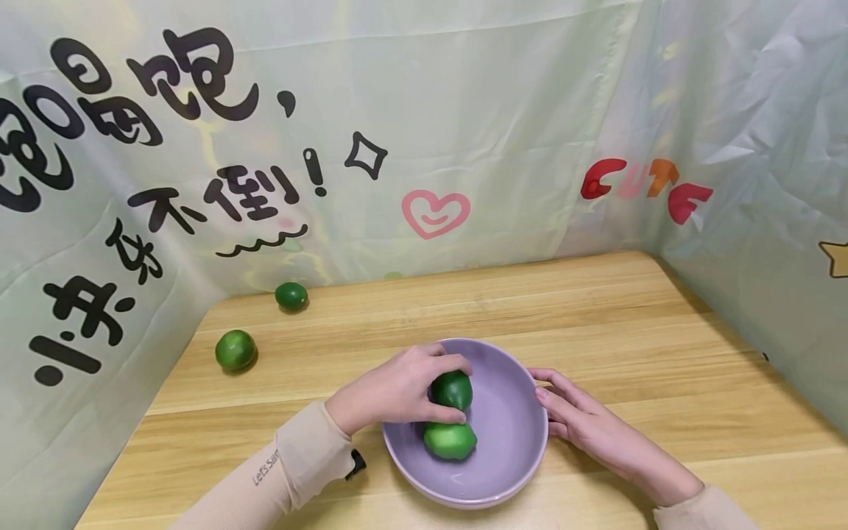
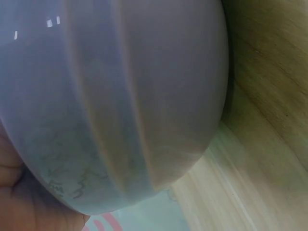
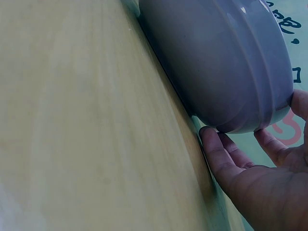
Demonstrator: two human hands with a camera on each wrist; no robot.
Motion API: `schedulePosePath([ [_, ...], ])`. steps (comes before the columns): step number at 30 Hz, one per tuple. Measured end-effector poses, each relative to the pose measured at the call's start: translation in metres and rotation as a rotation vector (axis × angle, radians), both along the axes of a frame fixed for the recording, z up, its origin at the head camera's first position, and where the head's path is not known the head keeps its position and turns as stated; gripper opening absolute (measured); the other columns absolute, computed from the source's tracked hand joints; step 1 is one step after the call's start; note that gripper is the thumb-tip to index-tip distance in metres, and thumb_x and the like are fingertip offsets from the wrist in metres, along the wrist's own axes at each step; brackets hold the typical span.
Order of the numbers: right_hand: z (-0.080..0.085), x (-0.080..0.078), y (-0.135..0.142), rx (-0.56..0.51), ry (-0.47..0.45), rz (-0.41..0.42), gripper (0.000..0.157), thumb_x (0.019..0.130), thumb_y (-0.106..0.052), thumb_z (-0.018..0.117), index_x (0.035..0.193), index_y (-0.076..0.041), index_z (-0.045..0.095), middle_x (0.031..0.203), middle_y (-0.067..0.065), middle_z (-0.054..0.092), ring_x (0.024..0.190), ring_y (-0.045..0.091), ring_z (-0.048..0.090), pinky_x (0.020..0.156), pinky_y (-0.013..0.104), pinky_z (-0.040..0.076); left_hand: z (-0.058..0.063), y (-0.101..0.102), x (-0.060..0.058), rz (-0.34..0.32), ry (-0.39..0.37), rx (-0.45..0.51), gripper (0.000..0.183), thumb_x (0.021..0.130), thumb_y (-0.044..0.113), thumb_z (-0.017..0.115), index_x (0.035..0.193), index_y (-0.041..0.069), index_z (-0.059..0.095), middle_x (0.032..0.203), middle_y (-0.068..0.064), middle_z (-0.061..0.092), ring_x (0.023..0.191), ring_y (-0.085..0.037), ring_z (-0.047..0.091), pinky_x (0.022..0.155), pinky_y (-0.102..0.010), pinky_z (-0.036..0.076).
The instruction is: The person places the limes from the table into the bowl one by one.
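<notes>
Four green limes share the table (image 1: 596, 316) with one lavender bowl (image 1: 506, 434), and the relation that counts is between the left hand (image 1: 404, 386) and the darker lime (image 1: 454, 390) inside that bowl. The darker lime lies at three o'clock from the back of the left hand and at about eleven o'clock from the bowl's middle. The left hand is mostly closed, its thumb and fingers curled about this lime, thumb on the six o'clock side, fingers over the twelve o'clock side. How firmly they press is hard to judge, since the left wrist view is filled mainly by the bowl's outer wall, and the fruit's long axis is partly covered.

The lighter lime (image 1: 450, 442) lies just beside it, at about seven o'clock in the bowl, its long axis running roughly from nine to three. The right hand (image 1: 596, 430) is at the bowl's three o'clock, loosely extended, thumb and fingertips resting against the outside; it holds no fruit.

Two limes sit in the bowl and two on the table. From the left hand, the nearer of the two hands to both outside the bowl, the round lime (image 1: 235, 350) is well apart between nine and ten o'clock, and the small oval lime (image 1: 291, 297) at ten.
</notes>
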State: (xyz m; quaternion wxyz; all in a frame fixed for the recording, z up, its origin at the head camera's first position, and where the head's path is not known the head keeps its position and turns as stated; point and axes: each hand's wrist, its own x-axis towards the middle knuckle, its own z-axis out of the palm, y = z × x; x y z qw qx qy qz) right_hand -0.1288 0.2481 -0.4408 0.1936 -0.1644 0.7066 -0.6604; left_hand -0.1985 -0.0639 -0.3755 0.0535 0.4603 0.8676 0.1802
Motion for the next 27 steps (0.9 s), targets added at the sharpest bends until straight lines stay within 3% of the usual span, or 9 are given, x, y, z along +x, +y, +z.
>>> schedulePosePath([
  [13, -0.0009, 0.0000, 0.0006, 0.000, 0.001, -0.003, 0.051, 0.118, -0.026, 0.036, 0.162, 0.000, 0.030, 0.161, 0.038, 0.034, 0.129, 0.009, 0.066, 0.105, 0.029, 0.058, -0.0014, 0.0015, -0.0012, -0.023, -0.024, -0.045, 0.051, 0.091, 0.048, 0.084, 0.132, 0.021, 0.068, 0.111, -0.001, 0.067, 0.096, -0.009, 0.059, 0.078, -0.019, 0.052],
  [27, -0.0001, -0.0003, 0.0007, -0.013, 0.007, 0.011, 0.049, 0.119, -0.025, 0.036, 0.160, 0.000, 0.032, 0.157, 0.034, 0.041, 0.129, 0.012, 0.067, 0.104, 0.030, 0.058, -0.0001, 0.0046, -0.0009, -0.033, -0.025, -0.060, 0.054, 0.090, 0.049, 0.086, 0.133, 0.022, 0.069, 0.110, 0.001, 0.069, 0.099, -0.010, 0.057, 0.080, -0.020, 0.052],
])
